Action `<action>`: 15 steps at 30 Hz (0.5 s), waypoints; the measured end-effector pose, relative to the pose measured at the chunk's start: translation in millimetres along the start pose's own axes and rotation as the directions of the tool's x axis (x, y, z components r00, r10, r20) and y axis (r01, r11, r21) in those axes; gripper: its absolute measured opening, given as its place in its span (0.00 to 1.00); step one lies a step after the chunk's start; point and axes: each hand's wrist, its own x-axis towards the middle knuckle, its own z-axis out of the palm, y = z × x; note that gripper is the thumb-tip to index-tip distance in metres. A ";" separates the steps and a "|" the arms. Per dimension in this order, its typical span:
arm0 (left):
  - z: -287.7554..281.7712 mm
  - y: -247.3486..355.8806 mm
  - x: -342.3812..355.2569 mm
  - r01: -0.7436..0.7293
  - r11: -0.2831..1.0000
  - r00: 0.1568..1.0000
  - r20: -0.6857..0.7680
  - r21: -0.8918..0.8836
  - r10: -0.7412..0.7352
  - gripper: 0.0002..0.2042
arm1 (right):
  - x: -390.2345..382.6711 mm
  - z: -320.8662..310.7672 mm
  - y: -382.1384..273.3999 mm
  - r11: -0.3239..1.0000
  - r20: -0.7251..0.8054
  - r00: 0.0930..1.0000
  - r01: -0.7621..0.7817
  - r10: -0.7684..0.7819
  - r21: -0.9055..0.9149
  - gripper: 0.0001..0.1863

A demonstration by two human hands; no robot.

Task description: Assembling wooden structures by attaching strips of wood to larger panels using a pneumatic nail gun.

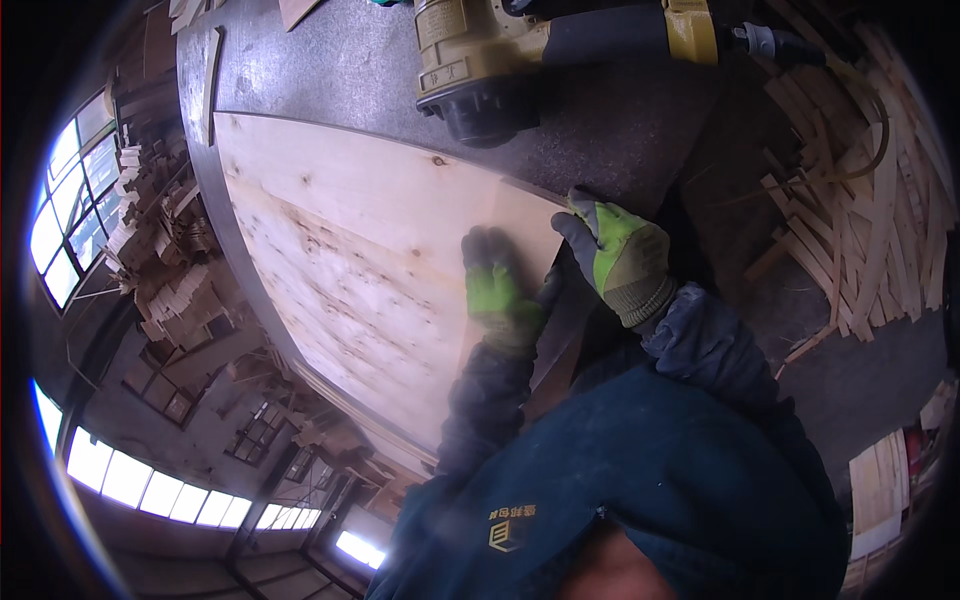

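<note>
A large pale plywood sheet with brown knots and streaks lies on a dark metal-topped table. My left hand, in a grey and bright green glove, rests flat on the sheet near its right end, its fingers stretched away from me. At the far right corner, my right hand, gloved alike, closes its thumb and fingers on the sheet's edge. A lighter band runs along that end; I cannot tell whether it is a separate piece. Beyond the sheet lies a yellow and black nail gun.
An air hose runs from the nail gun to the right. Loose wooden strips are heaped at the right. A thin wooden strip lies at the table's far left. Stacked timber stands along the left, below windows.
</note>
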 end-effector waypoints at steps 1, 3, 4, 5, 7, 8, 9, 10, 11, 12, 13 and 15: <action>0.7 -0.5 -0.5 0.000 1.000 1.000 0.000 0.000 0.000 0.52 | 0.0 0.7 0.4 1.000 0.000 1.000 0.000 0.000 0.000 0.22; 2.5 -1.5 -2.9 0.014 1.000 1.000 -0.001 -0.006 -0.014 0.52 | -0.4 2.7 2.0 0.999 -0.009 1.000 -0.001 0.001 0.037 0.22; 4.2 -2.2 -5.8 0.014 1.000 1.000 -0.001 -0.005 -0.014 0.52 | -1.4 4.7 4.8 0.999 -0.009 1.000 -0.001 0.001 0.039 0.22; 6.6 -2.7 -9.6 0.052 0.999 0.998 0.024 -0.009 -0.051 0.50 | -3.4 7.6 9.9 0.998 -0.031 0.999 0.035 -0.033 0.054 0.22; 8.3 -2.7 -15.4 0.088 0.996 0.995 0.058 -0.016 -0.086 0.49 | -5.6 4.0 11.5 0.996 -0.054 0.997 0.061 -0.058 0.067 0.23; 10.1 -3.5 -15.8 0.084 0.996 0.995 0.054 -0.005 -0.083 0.49 | -5.6 -3.9 10.1 0.975 -0.002 1.000 -0.030 0.031 0.218 0.24; 11.5 -4.1 -16.5 0.079 0.997 0.996 0.051 0.006 -0.079 0.50 | -4.7 -11.4 9.5 0.924 0.059 0.992 -0.127 0.113 0.360 0.24; 10.1 -2.7 -18.0 0.072 0.997 0.995 0.065 0.001 -0.072 0.50 | -5.0 -20.4 17.3 0.858 0.071 0.981 -0.192 0.180 0.477 0.24; 10.4 -4.0 -18.7 0.072 0.997 0.996 0.055 0.006 -0.072 0.50 | -1.9 -27.8 18.0 0.534 0.257 0.888 -0.438 0.380 0.723 0.24; 10.4 -4.4 -19.8 0.070 0.997 0.996 0.045 0.011 -0.071 0.50 | -0.9 -42.7 17.3 0.467 0.300 0.844 -0.504 0.443 0.726 0.24; 10.0 -3.5 -20.8 0.063 0.998 0.996 0.057 0.006 -0.063 0.50 | 1.1 -57.9 12.5 0.394 0.343 0.794 -0.563 0.502 0.726 0.24; 8.1 -1.1 -23.1 0.034 0.999 0.999 0.033 0.034 -0.035 0.53 | -2.7 -58.6 18.1 0.368 0.345 0.794 -0.555 0.500 0.746 0.24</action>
